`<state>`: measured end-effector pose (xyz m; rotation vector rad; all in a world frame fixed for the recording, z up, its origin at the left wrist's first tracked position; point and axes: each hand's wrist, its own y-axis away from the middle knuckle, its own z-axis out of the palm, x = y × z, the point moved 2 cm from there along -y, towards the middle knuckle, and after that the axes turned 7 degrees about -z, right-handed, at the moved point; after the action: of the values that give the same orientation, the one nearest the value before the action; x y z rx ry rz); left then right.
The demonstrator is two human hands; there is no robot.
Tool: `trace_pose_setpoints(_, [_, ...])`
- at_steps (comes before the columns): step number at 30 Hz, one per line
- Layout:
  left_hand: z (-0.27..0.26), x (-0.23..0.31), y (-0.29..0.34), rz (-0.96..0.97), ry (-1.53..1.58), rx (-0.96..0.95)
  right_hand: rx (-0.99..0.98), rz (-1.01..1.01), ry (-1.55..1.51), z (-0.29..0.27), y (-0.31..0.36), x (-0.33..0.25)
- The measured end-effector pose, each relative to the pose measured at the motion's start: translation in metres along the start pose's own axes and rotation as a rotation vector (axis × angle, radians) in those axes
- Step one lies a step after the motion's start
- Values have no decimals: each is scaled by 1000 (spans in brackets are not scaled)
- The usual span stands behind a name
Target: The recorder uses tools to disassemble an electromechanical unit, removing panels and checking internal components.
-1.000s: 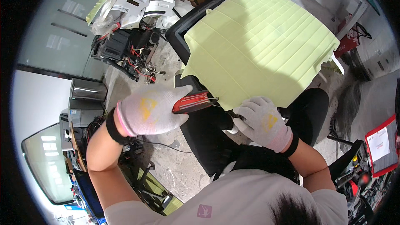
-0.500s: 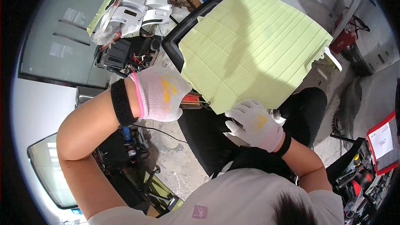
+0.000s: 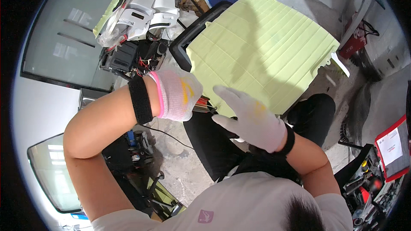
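Note:
A large pale yellow-green ribbed panel (image 3: 274,51) lies tilted in front of me, its near corner over my knees. My left hand (image 3: 182,95), in a white knit glove with a pink cuff, is beside the panel's left edge. Its knuckles are bent and the fingers are curled out of sight; whatever they hold is hidden. Just past it shows a small red-orange item (image 3: 203,101), mostly covered. My right hand (image 3: 252,117), gloved alike, hovers over the panel's near corner, thumb spread from outstretched fingers, with nothing in it.
Behind the panel's left side is a black frame (image 3: 182,49). White plastic housings (image 3: 139,19) and dark machine parts (image 3: 124,55) crowd the left. A red-edged clipboard (image 3: 391,147) and a heap of tools (image 3: 364,184) are at right. A cable (image 3: 167,133) trails over the floor.
My left hand has shifted right, closer over the red-orange item. The right hand has moved slightly left, and its curled fingers have straightened, with the thumb spread away.

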<state>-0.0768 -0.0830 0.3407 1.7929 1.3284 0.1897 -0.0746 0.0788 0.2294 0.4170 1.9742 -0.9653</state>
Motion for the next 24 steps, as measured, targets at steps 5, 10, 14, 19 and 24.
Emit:
trace_pose_setpoints(5, [8,4,10,20,128,270,-300,-51,-110,24,-32,27])
trace_pose_setpoints(10, [14,4,16,8,240,337,-384,27,-132,32,-34,30])
trace_pose_setpoints(14, [29,0,22,67,232,508,-385,2,-39,35,-37,31])
trace_pose_setpoints(19, [43,-2,22,16,517,713,-366,-59,132,31,-43,34])
trace_pose_setpoints(24, [65,-5,19,-93,1119,871,-397,31,0,29,-51,30])
